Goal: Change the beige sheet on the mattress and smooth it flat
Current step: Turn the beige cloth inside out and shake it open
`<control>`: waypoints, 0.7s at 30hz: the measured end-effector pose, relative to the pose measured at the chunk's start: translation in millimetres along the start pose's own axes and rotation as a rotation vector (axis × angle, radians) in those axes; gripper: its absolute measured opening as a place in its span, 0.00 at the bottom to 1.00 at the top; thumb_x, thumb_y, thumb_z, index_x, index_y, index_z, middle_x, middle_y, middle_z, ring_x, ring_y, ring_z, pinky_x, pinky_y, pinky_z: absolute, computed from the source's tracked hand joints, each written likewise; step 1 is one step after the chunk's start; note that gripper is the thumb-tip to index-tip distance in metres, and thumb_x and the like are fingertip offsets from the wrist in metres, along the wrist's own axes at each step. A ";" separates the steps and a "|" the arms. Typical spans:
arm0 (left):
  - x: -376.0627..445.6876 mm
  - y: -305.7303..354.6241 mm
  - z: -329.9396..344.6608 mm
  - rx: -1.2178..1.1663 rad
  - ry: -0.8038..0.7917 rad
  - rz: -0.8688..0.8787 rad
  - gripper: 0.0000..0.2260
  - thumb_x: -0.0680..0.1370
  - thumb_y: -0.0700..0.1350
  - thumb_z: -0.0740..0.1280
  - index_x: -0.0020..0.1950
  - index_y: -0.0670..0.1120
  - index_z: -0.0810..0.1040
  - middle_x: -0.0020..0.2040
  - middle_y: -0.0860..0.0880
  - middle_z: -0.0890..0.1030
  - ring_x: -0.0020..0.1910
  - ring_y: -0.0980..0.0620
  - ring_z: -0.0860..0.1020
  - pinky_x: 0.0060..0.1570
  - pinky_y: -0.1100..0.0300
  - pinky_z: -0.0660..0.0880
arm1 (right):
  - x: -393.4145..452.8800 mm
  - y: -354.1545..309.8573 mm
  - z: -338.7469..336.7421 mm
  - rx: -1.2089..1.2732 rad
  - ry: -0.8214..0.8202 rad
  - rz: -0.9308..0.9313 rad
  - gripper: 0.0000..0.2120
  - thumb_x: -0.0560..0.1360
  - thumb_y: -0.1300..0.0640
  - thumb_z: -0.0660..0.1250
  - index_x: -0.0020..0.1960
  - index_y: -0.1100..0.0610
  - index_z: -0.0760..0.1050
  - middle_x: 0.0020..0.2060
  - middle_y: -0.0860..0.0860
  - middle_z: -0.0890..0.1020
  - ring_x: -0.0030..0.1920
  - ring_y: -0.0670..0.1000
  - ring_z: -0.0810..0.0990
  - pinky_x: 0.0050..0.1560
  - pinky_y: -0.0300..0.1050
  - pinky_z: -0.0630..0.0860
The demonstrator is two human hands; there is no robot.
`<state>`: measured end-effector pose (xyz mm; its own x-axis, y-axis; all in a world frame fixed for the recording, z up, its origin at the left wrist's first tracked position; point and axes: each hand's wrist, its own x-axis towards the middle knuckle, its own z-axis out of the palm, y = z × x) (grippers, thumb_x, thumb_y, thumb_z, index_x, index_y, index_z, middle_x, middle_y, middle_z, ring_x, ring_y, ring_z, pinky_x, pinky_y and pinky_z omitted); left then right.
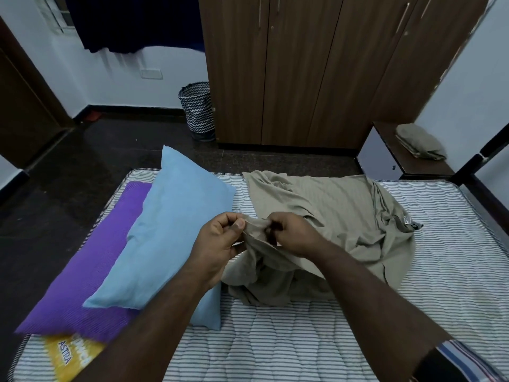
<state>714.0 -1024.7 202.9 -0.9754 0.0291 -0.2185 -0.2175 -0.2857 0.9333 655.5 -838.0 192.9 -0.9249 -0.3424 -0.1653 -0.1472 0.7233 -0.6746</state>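
— Both grips first: we see the left hand point(220, 238) pinching an edge of the beige sheet point(330, 216) between thumb and curled fingers, and the right hand point(292, 232) clenched on the same bunched edge just beside it.

— Agreed. We see the two hands close together, almost touching, with the cloth gathered between them. Where does the sheet lie?

— We find it crumpled in a heap on the striped mattress point(440, 285), toward the far middle, with bare striped ticking showing all around it. A small label shows on a fold at its right side.

— And to the left of it?

— We see a light blue pillow point(170, 230) lying across a purple pillow point(91, 271); the blue one touches the sheet's near left edge. A yellow label point(68, 357) sits on the mattress corner, partly under the purple one.

— Beyond the bed?

— We make out a dark floor, a wooden wardrobe point(303, 78), and a zigzag-patterned basket point(197, 111) beside it. At the right, a low side table point(407, 161) carries a folded beige cloth point(420, 143). We cannot tell whether that is another sheet.
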 end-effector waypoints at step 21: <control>38.5 25.3 29.2 0.154 0.147 0.185 0.07 0.84 0.39 0.62 0.54 0.45 0.80 0.46 0.50 0.85 0.48 0.53 0.81 0.52 0.50 0.79 | -16.3 -10.3 -66.0 -0.124 0.132 0.044 0.05 0.80 0.54 0.66 0.54 0.52 0.79 0.41 0.44 0.79 0.41 0.43 0.75 0.38 0.35 0.68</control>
<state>669.9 -1002.9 226.4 -0.9860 -0.1521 -0.0691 -0.0503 -0.1241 0.9910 648.9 -800.3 250.0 -0.9682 -0.2330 -0.0908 -0.1404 0.8072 -0.5734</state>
